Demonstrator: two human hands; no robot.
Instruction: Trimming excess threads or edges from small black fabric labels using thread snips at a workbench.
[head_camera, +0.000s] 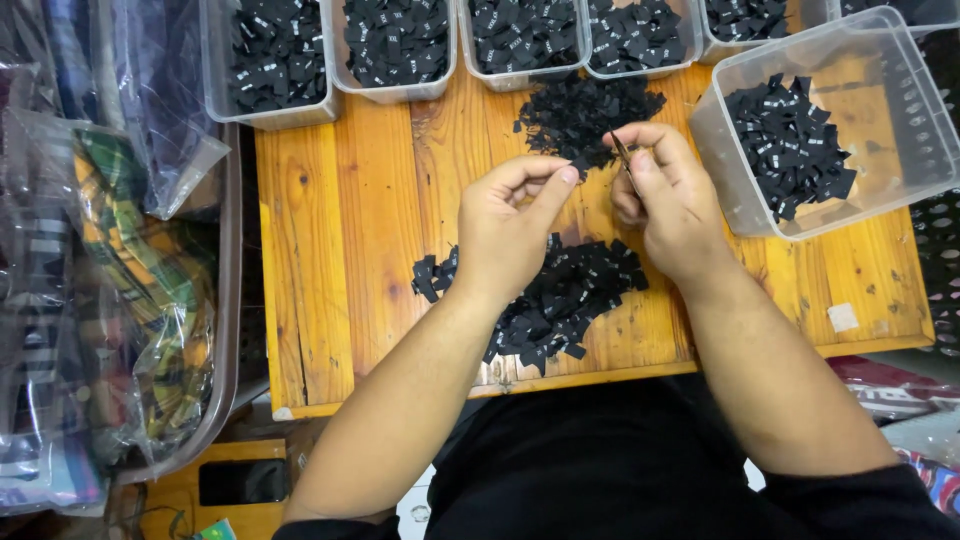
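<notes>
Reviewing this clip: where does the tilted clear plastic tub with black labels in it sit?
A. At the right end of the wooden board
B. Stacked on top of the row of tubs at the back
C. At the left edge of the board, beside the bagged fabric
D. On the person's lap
A. The tilted clear tub rests at the right end of the wooden board, just right of the right hand.

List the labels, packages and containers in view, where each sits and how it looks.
Near pile of small black fabric labels: table's front edge, under both hands.
Far pile of black labels: mid-table.
Tilted clear plastic tub: right, holding black labels.
Clear plastic bags of patterned cloth: left.
</notes>
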